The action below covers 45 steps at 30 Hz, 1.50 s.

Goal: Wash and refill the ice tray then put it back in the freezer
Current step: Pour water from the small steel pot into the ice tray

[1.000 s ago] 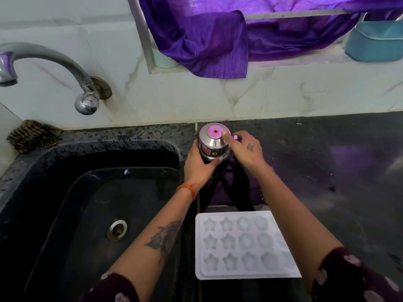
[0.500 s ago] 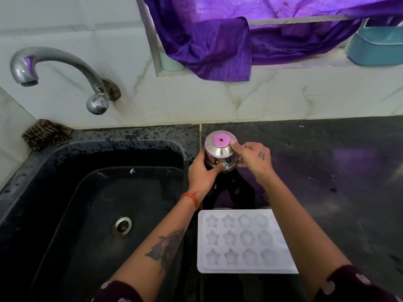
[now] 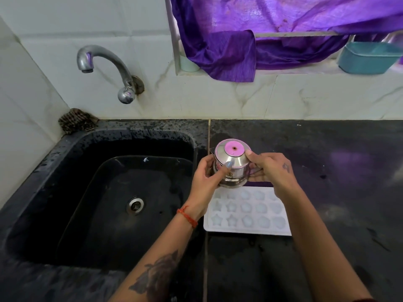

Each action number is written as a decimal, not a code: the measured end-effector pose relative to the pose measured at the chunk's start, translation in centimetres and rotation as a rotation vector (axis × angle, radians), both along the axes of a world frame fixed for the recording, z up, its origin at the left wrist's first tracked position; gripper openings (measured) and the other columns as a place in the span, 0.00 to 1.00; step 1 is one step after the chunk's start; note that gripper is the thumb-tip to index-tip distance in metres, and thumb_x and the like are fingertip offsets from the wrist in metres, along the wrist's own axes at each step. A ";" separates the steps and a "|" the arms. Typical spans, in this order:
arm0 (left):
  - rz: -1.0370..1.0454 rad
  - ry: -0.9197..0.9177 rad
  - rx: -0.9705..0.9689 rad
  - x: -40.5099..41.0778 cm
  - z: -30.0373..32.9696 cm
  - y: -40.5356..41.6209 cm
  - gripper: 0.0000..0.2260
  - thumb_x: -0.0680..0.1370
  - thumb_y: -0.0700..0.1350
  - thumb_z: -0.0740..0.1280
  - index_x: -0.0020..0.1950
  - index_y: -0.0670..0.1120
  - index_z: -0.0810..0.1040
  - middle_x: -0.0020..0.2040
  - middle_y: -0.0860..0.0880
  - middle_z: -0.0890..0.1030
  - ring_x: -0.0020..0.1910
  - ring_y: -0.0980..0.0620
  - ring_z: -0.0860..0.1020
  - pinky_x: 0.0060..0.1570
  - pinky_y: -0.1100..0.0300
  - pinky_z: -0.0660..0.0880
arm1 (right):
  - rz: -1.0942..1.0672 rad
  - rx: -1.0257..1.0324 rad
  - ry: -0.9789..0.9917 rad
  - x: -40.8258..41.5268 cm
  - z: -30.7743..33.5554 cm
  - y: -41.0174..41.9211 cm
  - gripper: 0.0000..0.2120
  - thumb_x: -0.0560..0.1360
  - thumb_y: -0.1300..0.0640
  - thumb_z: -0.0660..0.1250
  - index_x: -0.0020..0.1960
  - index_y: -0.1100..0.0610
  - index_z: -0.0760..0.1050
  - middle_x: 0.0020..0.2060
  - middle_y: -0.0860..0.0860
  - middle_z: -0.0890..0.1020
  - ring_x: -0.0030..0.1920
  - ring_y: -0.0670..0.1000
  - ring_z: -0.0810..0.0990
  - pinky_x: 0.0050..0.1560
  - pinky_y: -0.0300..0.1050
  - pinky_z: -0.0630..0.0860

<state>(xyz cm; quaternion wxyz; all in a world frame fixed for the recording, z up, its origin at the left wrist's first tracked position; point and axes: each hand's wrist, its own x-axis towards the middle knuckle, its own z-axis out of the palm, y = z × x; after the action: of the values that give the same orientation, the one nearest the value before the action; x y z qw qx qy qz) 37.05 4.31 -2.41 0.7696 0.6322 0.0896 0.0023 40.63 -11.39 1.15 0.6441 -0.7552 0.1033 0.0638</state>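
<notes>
Head camera looks down on a black speckled stone counter [image 3: 327, 258] with a black sink [image 3: 65, 192] sunk into its left part, a metal drain [image 3: 135, 205] in the basin floor. A curved chrome tap [image 3: 104, 68] comes out of the white marble-look wall tiles, and a brown scrubber [image 3: 75, 119] sits in the back left corner of the sink ledge. A purple cloth [image 3: 229, 53] hangs from a recessed ledge above, where a teal plastic tub [image 3: 368, 58] stands at the right.

A white ice tray [image 3: 250, 214] lies flat on the counter just right of the sink edge, with three rows of star and rounded moulds; whether they hold water cannot be told.

Both hands hold a small steel container [image 3: 232, 168] with a pink disc on its lid. The left hand [image 3: 207, 177], wearing an orange thread at the wrist, is wrapped around its left side, thumb across the front. The right hand [image 3: 272, 171] grasps its right side, one fingertip on the lid's edge. The container covers the tray's far edge in the view; the tray itself lies below and nearer than the hands, untouched by either.
</notes>
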 end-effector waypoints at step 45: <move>0.298 0.329 -0.485 -6.1 0.1 -10.5 0.24 0.74 0.61 0.64 0.64 0.47 0.73 0.56 0.48 0.80 0.54 0.52 0.80 0.55 0.55 0.78 | 0.262 -0.442 -0.067 -2.1 2.7 -5.2 0.18 0.72 0.48 0.71 0.35 0.63 0.80 0.34 0.61 0.83 0.36 0.59 0.83 0.38 0.48 0.82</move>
<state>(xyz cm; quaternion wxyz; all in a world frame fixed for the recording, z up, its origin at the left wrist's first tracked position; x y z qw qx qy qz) 30.92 -6.24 -2.30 0.8642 0.4024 0.3020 -0.0087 38.55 -16.64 3.89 0.4527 -0.8863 -0.0052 0.0978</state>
